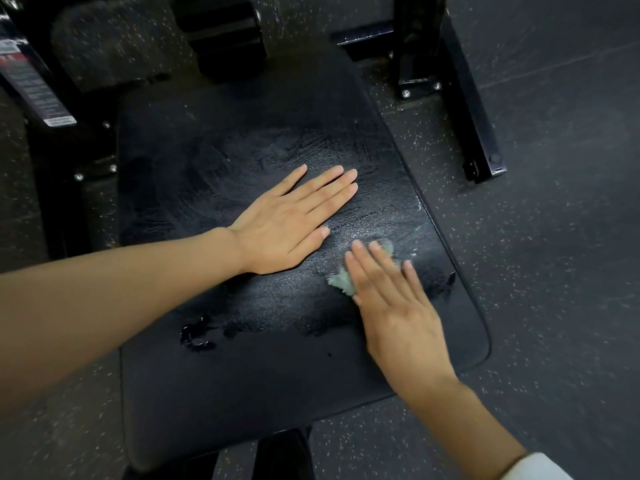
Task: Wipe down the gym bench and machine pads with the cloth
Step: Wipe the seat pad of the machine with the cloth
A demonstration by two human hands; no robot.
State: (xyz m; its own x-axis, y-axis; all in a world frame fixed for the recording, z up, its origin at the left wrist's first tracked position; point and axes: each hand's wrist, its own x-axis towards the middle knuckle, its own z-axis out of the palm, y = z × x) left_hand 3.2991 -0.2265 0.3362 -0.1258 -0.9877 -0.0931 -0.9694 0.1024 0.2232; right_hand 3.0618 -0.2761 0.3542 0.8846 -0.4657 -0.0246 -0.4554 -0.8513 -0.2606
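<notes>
Pressing crumpled pale-green cloth (341, 284) onto smeared black pad (242, 150), right hand (398, 313) fingers (381, 268) straight

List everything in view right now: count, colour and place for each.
bench pad: one, black, centre of view, smeared with wipe marks
cloth: one, pale green, on the pad's right side, mostly hidden under the right hand
wet patch: one cluster of drops, glossy, near-left part of the pad
frame leg: one, black metal, upper right, on the floor
label: one, white and grey, upper left on the machine frame
floor: dark speckled rubber, all around
sleeve: one, white, bottom right
left hand: flat on the pad, fingers straight
right hand: fingers straight, pressing the cloth
</notes>
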